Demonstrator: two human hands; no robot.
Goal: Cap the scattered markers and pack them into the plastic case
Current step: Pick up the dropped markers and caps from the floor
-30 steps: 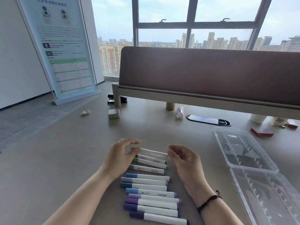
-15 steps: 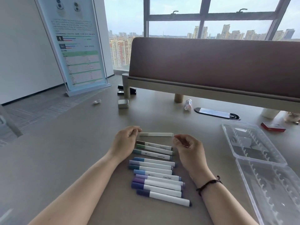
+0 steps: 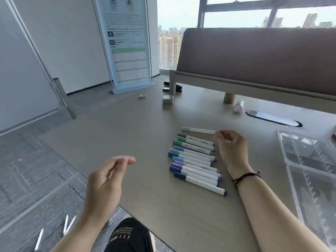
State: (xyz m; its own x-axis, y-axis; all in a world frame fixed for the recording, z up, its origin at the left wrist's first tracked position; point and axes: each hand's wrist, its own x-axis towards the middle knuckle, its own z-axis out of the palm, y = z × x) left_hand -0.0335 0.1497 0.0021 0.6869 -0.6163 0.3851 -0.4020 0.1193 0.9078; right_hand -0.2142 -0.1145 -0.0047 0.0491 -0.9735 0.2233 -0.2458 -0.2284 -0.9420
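Several capped markers [image 3: 195, 161], with green, blue and purple caps, lie side by side in a row on the table. Just beyond them is a white marker [image 3: 198, 130]; my right hand [image 3: 231, 149] pinches its right end with curled fingers. Off to the left, my left hand [image 3: 105, 180] hovers over the table's left edge, fingers relaxed and holding nothing. The clear plastic case [image 3: 281, 140] lies open at the right, and its slotted trays show no markers.
A brown divider panel [image 3: 254, 57] crosses the back of the table. Near it are a small metal box [image 3: 167, 99], a black stapler [image 3: 171, 86], a small tube [image 3: 239, 106] and a cable grommet [image 3: 272, 119]. A poster stand [image 3: 127, 42] is on the floor at left.
My left hand let go of the white marker's left end and pulled back to the left, off the table edge. The view swung left. My right hand stays at the marker's right end.
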